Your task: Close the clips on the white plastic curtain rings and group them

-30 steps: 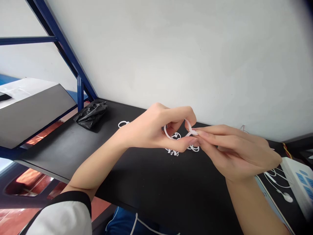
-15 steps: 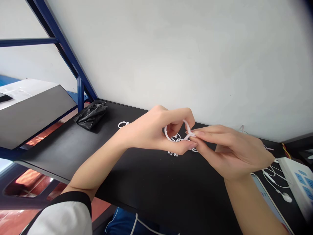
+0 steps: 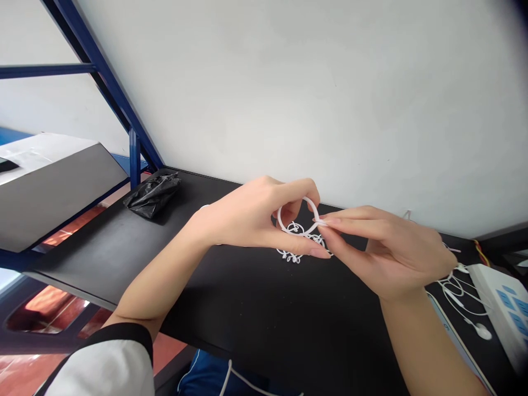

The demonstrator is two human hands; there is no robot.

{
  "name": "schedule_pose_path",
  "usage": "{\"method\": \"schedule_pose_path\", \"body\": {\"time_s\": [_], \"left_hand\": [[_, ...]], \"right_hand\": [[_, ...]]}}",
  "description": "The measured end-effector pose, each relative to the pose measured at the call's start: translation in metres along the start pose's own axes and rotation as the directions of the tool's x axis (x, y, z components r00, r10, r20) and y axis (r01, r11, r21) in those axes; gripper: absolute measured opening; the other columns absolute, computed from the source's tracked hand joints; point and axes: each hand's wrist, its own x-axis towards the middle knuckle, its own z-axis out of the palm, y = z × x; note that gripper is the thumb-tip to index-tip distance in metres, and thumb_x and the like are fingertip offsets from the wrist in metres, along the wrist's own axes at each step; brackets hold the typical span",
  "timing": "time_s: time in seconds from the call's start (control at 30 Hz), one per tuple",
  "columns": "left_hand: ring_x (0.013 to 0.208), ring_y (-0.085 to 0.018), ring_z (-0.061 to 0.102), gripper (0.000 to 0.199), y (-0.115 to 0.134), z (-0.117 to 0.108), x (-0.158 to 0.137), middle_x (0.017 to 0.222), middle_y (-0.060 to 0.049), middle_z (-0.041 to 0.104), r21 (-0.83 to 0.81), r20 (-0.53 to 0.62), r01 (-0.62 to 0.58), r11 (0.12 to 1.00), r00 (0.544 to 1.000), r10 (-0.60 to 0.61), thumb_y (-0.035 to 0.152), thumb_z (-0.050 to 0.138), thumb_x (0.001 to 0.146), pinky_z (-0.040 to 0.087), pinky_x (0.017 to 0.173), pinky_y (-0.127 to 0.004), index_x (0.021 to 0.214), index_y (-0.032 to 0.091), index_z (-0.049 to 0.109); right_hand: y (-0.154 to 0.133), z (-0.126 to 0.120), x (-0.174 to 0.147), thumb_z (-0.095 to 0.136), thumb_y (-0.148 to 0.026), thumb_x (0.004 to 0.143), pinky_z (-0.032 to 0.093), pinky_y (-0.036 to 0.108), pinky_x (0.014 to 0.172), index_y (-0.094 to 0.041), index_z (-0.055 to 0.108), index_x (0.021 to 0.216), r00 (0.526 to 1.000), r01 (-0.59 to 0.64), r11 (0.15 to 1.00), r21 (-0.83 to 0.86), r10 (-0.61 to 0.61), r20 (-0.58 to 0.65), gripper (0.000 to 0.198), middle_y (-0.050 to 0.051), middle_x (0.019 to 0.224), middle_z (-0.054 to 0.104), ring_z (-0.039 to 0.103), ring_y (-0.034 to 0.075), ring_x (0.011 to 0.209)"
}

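- Pale wall (image 3: 256,99) fills the clock from eleven to two, blue metal frame (image 3: 113,102) slanting down at ten, and below it all stretches the black tabletop (image 3: 264,308).
- Now to the action, just right of the dial's centre: a white loop (image 3: 316,213), up above the table, with both hands on it.
- Left hand (image 3: 256,214) comes in from eight o'clock, half open, thumb and forefinger well apart in a wide curve, and it has the loop cradled in that curve.
- Right hand (image 3: 391,256), over at four, goes for finesse: fingertips brought together in a tight pinch on the loop's narrow right-hand end, at the loop's own three o'clock.
- Small white pieces (image 3: 292,257) lie on the table below and behind the loop, some showing through it; fine detail too small to call.
- Step in hand, as I judge it: working that pinched end while the left hand steadies the round. Whether the end is joined, I cannot tell; the fingertips cover it.
- What does a move from here call for? Precise right fingertips, I'd say, and a left hand gentle enough not to squash the circle.
- Around the edges: crumpled black bag (image 3: 152,195) at nine, white earphones (image 3: 480,330) at four, beside a white box with blue markings (image 3: 505,297).
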Motion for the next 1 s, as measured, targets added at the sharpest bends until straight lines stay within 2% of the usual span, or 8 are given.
{"method": "schedule_pose_path", "body": {"time_s": [0.43,0.53,0.77,1.0], "left_hand": [[0.053,-0.006,0.055,0.033,-0.0002,0.0051,-0.0017,0.059,0.006,0.058,0.053,-0.153,-0.096,0.994,0.983,0.103,0.044,0.072,0.082,0.041,0.054,-0.016,0.101,0.019,0.061],[0.051,-0.005,0.052,0.031,0.0005,0.0056,-0.0021,0.058,0.007,0.056,0.074,-0.153,-0.103,0.992,0.982,0.113,0.043,0.072,0.082,0.04,0.053,-0.015,0.098,0.018,0.061],[0.047,-0.004,0.05,0.035,0.0003,0.0068,-0.0025,0.055,0.007,0.054,0.133,-0.172,-0.126,0.983,0.974,0.148,0.05,0.074,0.077,0.038,0.05,-0.015,0.089,0.019,0.064],[0.046,-0.005,0.048,0.036,0.0008,0.0058,-0.003,0.053,0.007,0.052,0.176,-0.157,-0.084,0.981,0.981,0.113,0.053,0.073,0.077,0.036,0.048,-0.016,0.089,0.02,0.064]], "right_hand": [[0.0048,-0.0016,0.001,0.078,-0.001,0.069,0.06,0.031,0.046,-0.031,0.073,0.102,1.0,0.014,0.998,0.069,-0.013,-0.021,0.045,-0.003,0.082,0.078,0.073,0.02,0.065],[0.0058,-0.0018,0.0016,0.078,-0.003,0.07,0.06,0.031,0.047,-0.032,0.072,0.101,1.0,0.014,0.998,0.067,-0.014,0.002,0.043,-0.003,0.082,0.078,0.073,0.02,0.065],[0.0035,-0.0009,0.002,0.078,-0.002,0.07,0.062,0.029,0.053,-0.024,0.072,0.097,0.999,0.017,0.995,0.098,-0.021,0.038,0.036,-0.001,0.079,0.077,0.073,0.019,0.067],[0.0048,-0.0061,0.0018,0.079,-0.008,0.072,0.059,0.028,0.05,-0.026,0.071,0.098,0.997,0.01,0.998,0.062,-0.015,0.081,0.033,-0.002,0.076,0.076,0.072,0.017,0.063]]}}
